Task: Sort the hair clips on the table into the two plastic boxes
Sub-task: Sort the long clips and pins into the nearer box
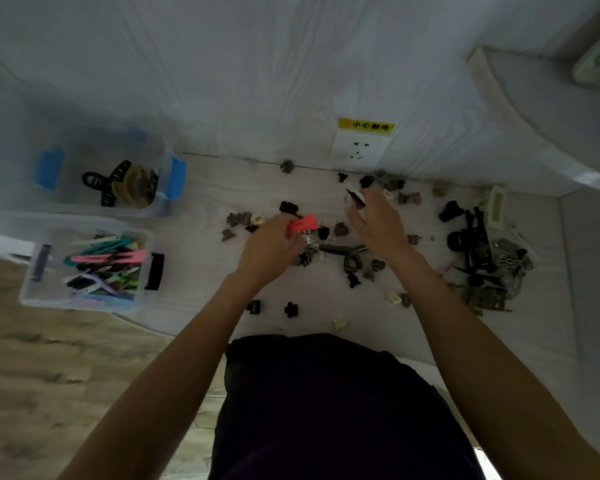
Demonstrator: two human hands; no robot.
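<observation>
My left hand is closed on a red flat hair clip just above the white table. My right hand hovers over the scattered clips and pinches a small white and black clip at its fingertips. Several small black, brown and cream claw clips lie around both hands. A clear box with blue latches at the far left holds large claw clips. A nearer clear box holds several coloured flat clips.
A dense pile of dark clips lies at the right of the table. A wall socket with a yellow warning label sits on the wall behind. Wooden floor shows at the lower left. My dark-clothed lap is below.
</observation>
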